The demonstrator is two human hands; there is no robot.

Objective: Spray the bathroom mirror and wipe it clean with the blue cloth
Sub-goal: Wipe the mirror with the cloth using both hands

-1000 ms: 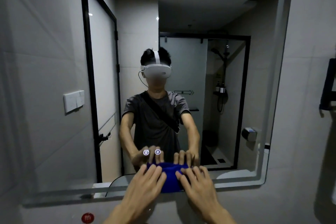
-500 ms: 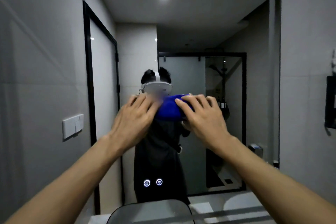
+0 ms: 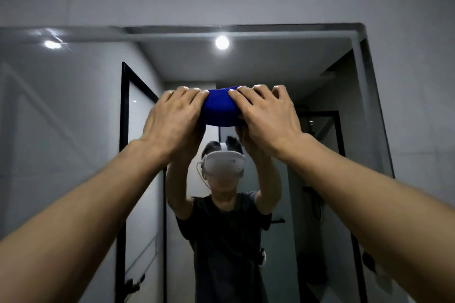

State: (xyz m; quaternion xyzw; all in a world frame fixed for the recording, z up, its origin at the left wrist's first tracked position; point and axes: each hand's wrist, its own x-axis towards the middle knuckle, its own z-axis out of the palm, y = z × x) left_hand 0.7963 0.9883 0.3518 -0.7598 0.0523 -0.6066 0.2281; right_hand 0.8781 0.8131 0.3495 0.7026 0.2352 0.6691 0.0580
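A: Blue cloth (image 3: 219, 111): one item, bunched into a thick pad, pressed against the bathroom mirror (image 3: 73, 110) in its upper part, near the top edge and about midway between the side edges. Why two hands on it?

B: Judged purpose: even pressure across the glass. Left hand (image 3: 173, 122) covers the cloth's left end, right hand (image 3: 267, 118) the right end; fingers of both lie spread and nearly straight, pushing it flat rather than curling round it. Thumbs are hidden under the pad, so any pinch below cannot be told.

A: Orientation?

B: Long axis runs level, parallel to the mirror's top edge, from one hand to the other. Broad face lies against the glass; the rounded back faces the person.

A: Arms?

B: Both stretched up and forward, which suits reaching the glass's upper part.

A: Spray bottle?

B: Not in view.
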